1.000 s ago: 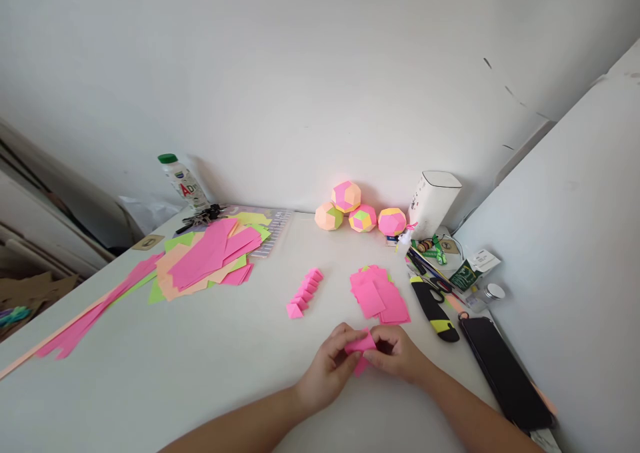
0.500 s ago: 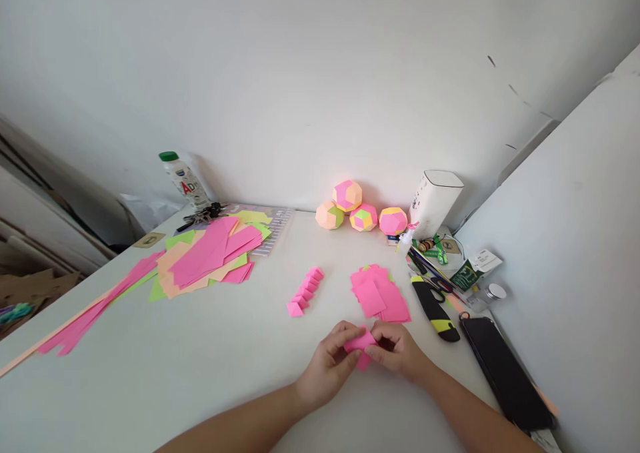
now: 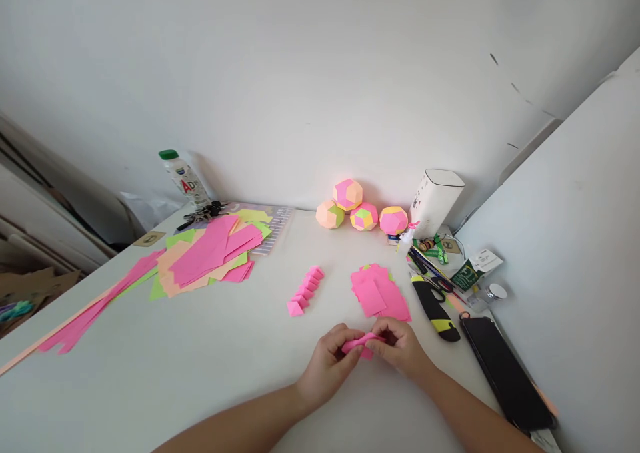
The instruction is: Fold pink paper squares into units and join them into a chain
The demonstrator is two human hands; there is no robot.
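Observation:
My left hand (image 3: 327, 366) and my right hand (image 3: 403, 349) meet low over the white table (image 3: 210, 366), both pinching one small pink paper piece (image 3: 361, 343) between their fingertips. The paper looks folded and lies edge-on to me. Just beyond the hands lies a loose stack of pink paper squares (image 3: 380, 295). To its left stands a row of folded pink paper units (image 3: 305, 291).
Pink, green and peach paper sheets (image 3: 210, 253) and long strips (image 3: 85, 319) cover the left side. Several paper polyhedron balls (image 3: 363, 209) sit by the wall, beside a white box (image 3: 435, 203). A bottle (image 3: 183, 178), keys, scissors (image 3: 434, 303), pens and a black phone (image 3: 505, 373) lie around.
The pink piece has turned from facing me to nearly edge-on between my fingertips. My hands stayed in the same spot, shifting only slightly.

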